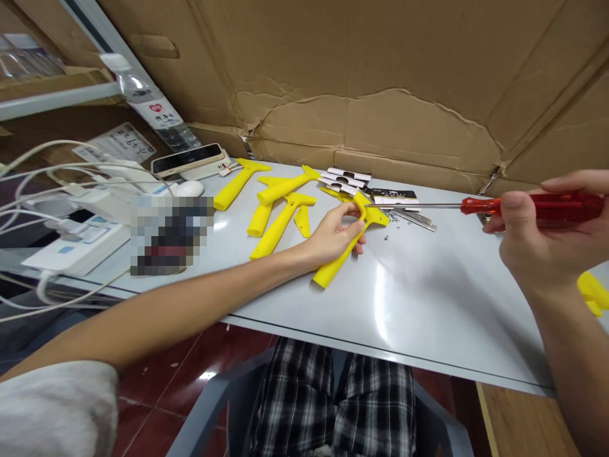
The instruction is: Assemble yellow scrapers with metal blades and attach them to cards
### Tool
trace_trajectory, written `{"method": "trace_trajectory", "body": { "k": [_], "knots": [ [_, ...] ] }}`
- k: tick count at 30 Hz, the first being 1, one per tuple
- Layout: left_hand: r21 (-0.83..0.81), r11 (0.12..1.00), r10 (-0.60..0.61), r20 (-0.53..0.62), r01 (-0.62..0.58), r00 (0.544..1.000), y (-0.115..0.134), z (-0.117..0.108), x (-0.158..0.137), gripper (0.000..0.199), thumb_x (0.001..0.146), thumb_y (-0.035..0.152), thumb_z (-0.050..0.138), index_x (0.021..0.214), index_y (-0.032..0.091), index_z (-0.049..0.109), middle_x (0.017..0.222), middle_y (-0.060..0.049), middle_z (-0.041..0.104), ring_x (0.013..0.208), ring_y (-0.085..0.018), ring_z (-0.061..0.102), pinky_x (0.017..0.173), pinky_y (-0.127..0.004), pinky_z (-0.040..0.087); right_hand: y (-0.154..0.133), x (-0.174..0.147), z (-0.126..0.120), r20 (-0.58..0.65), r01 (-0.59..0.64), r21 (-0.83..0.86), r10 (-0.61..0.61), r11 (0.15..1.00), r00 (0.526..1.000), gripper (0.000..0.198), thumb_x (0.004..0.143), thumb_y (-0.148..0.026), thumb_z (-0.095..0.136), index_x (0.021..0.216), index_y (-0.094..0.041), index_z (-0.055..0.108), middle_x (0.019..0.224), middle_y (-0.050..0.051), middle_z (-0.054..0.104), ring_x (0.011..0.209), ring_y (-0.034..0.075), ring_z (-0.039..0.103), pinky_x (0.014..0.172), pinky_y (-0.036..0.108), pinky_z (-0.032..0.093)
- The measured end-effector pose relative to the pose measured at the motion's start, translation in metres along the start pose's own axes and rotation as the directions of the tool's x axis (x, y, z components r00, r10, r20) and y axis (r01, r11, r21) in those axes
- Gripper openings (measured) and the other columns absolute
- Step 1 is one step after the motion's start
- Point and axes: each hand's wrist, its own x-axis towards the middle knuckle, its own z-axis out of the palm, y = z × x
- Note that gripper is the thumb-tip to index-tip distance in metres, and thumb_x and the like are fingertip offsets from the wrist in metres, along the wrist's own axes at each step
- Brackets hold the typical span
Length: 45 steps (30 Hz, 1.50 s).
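Taking the yellow T-shaped handle (341, 255) as the centre of the dial, the left hand (335, 236) is pinching it near its head, with the thumb lying on the near side and the fingers curling behind. The handle is slanting above the near half of the white table (438, 298), its round end aiming at seven o'clock and its forked head at one. The right hand (547, 235) is wrapping its thumb and fingers around the red grip of a screwdriver (480, 205), whose shaft is running in level from three o'clock, the tip meeting the forked head; whether it is sitting in a screw is too small to tell. Just beside the head, toward two o'clock, small screws (397, 220) are lying scattered by some metal strips (421, 219), while black-and-white packets (394, 195) are resting between one and two. At ten o'clock more yellow handles (273, 233) are lying in a loose group, and farther out that way a phone (190, 160) and a plastic bottle (152, 105) are standing out. A white power strip (78, 244) is trailing cables at nine o'clock, and a cardboard sheet (380, 127) is rising at twelve
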Motion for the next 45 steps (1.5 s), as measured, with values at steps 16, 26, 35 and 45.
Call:
{"method": "trace_trajectory", "body": {
  "k": [16, 26, 35, 45],
  "knots": [
    [-0.033, 0.999, 0.017, -0.018, -0.018, 1.0, -0.003, 0.0, 0.003, 0.013, 0.1, 0.011, 0.053, 0.112, 0.015, 0.054, 0.092, -0.004, 0.065, 0.059, -0.01, 0.065, 0.058, -0.027, 0.054, 0.01, -0.005, 0.001, 0.025, -0.034, 0.052, 0.033, 0.998, 0.999, 0.045, 0.067, -0.036, 0.085, 0.102, -0.016, 0.063, 0.097, 0.002, 0.06, 0.065, 0.008, 0.062, 0.052, 0.021, 0.045],
    [-0.014, 1.0, 0.007, -0.023, -0.007, 1.0, -0.002, 0.0, 0.001, 0.013, 0.101, 0.011, 0.053, 0.114, 0.015, 0.053, 0.086, -0.002, 0.064, 0.059, -0.01, 0.065, 0.059, -0.026, 0.054, 0.005, 0.004, 0.008, 0.017, 0.038, 0.206, -0.043, 0.978, 0.999, 0.045, 0.068, -0.041, 0.074, 0.105, -0.018, 0.061, 0.096, 0.004, 0.058, 0.079, 0.015, 0.065, 0.067, 0.029, 0.051],
    [-0.022, 0.999, 0.025, -0.014, -0.025, 1.0, -0.004, -0.001, 0.003, 0.013, 0.1, 0.011, 0.053, 0.113, 0.015, 0.054, 0.09, -0.003, 0.066, 0.056, -0.01, 0.066, 0.058, -0.027, 0.054, 0.013, -0.004, 0.002, 0.012, 0.021, 0.014, -0.021, 1.0, 1.0, 0.038, 0.07, -0.036, 0.085, 0.093, -0.015, 0.064, 0.086, 0.001, 0.062, 0.065, 0.009, 0.063, 0.056, 0.021, 0.043],
    [-0.001, 1.0, 0.009, -0.015, -0.009, 1.0, -0.001, 0.0, 0.002, 0.013, 0.102, 0.011, 0.052, 0.114, 0.015, 0.052, 0.094, -0.004, 0.066, 0.055, -0.009, 0.065, 0.058, -0.027, 0.055, 0.005, 0.003, 0.003, 0.058, 0.064, 0.134, -0.073, 0.989, 0.996, 0.038, 0.075, -0.044, 0.069, 0.102, -0.018, 0.059, 0.09, 0.002, 0.059, 0.076, 0.012, 0.062, 0.061, 0.024, 0.049]
  ]
}}
